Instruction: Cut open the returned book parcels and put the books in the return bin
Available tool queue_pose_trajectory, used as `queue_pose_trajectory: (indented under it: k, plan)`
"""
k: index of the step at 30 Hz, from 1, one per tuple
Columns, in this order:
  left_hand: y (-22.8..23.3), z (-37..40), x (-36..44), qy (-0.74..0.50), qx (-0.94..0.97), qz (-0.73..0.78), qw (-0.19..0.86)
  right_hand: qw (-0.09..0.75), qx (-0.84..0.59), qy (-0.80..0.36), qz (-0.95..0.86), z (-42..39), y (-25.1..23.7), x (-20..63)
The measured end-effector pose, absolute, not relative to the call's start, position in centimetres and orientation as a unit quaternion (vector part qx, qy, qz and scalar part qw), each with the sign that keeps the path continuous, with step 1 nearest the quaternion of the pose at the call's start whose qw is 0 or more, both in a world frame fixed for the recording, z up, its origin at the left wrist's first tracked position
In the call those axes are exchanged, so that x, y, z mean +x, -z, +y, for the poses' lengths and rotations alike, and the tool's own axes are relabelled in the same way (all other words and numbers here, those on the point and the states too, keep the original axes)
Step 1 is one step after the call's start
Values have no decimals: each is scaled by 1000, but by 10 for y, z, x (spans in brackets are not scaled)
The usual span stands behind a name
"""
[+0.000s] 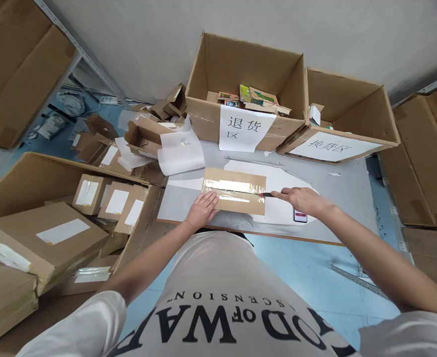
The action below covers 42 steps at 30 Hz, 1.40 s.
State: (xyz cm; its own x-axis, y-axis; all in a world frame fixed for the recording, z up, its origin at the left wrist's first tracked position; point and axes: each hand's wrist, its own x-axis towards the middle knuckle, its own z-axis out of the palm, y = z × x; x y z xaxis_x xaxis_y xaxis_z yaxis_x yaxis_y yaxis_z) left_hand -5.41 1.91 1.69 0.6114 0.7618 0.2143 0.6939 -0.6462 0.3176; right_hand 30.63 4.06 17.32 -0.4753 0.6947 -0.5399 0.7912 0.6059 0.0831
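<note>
A flat cardboard box (240,200) with white labels and clear tape along its middle lies on the table. Resting on its left front edge, my left hand (203,208) is open, fingers stretched over the cardboard. My right hand (303,199) is closed around a slim black and red box cutter (267,194). The cutter's front end meets the taped seam near the box's right end; its blade is too small to make out. A phone (300,215) lies below my right hand, its screen lit.
Behind the table's work area stand an open carton (203,119) with books inside and another open carton (359,94), both with paper signs. At left, a large carton (144,210) holds several parcels. Opened boxes (144,136) and white wrapping (183,151) are piled at back left.
</note>
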Motion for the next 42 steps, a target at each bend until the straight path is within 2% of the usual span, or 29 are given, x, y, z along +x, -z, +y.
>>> queue_pose_trajectory:
  k: [14, 16, 19, 23, 27, 32, 42]
  plan:
    - [-22, 21, -55, -136, 898, 404, 104, 142, 493, 127, 849, -5, -148, 374]
    - [-26, 20, -53, -133, 898, 409, 99, 81, 523, 174, 830, -19, -137, 377]
    - [-32, 16, -51, -132, 893, 421, 90, -59, 590, 262, 762, -44, -113, 378]
    - [-40, 13, -46, -125, 888, 434, 85, -260, 694, 384, 551, -68, -77, 366]
    - [-49, 25, -34, -104, 891, 433, 84, -365, 690, 471, 410, -67, -49, 335]
    - [-54, 44, -16, -75, 878, 466, 80, -414, 669, 522, 329, -66, -38, 307]
    - [-51, 44, -10, -45, 863, 495, 94, -431, 664, 531, 301, -75, -33, 301]
